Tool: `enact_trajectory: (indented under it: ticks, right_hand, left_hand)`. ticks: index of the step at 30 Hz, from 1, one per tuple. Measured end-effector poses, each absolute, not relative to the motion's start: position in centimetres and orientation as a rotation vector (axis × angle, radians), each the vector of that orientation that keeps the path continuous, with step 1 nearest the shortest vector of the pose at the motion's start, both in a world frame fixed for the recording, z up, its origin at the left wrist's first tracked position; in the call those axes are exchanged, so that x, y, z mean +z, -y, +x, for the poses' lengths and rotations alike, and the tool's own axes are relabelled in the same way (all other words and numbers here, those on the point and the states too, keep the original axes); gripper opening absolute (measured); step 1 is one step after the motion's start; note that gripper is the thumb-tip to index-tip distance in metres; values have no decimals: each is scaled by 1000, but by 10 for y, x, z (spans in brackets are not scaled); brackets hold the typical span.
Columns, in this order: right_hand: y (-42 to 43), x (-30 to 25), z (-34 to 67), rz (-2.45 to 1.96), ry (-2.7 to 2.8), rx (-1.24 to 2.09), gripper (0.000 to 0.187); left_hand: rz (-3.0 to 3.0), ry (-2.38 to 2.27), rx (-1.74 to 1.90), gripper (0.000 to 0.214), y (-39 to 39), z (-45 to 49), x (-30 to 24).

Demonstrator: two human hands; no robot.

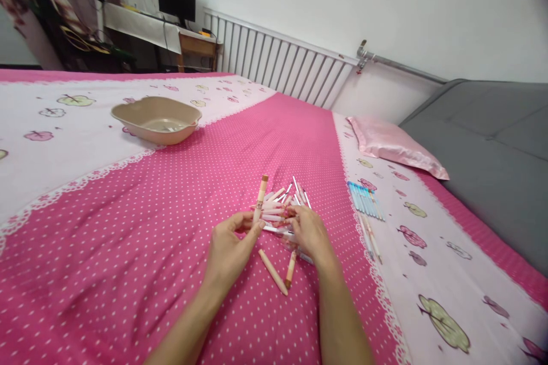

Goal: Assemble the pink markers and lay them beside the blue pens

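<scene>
Upright between the thumb and fingers of my left hand point(231, 245) is a cream pen with a brown end point(262, 191). My right hand point(310, 231) is over the right side of a pile of pink and white pens point(274, 211), its fingers curled down among them. Whatever its fingertips grip is hidden in the pile. Closer to me, a plain cream stick-like pen piece point(273, 272) and a short cream pen with a brown end point(291, 269) lie apart on the pink dotted bedsheet point(240, 319).
Right of the pile lie a row of blue pens point(366, 201) and a few separate pens point(371, 236). A beige basin point(158, 120) with some small things inside sits at the far left. Behind are a pink pillow point(396, 148), grey headboard point(483, 165) and white railing point(278, 57).
</scene>
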State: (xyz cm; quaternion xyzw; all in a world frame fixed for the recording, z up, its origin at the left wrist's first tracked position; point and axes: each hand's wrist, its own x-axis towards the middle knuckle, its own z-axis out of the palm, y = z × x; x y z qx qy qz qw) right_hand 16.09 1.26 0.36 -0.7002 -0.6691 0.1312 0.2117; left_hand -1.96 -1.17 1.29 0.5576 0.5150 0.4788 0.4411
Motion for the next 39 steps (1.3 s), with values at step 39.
enact_trajectory:
  ticks: [39]
  right_hand:
    - [-22, -6, 159, -1670, 1794, 510, 31]
  left_hand:
    - [1386, -1273, 1170, 31, 13, -18, 15]
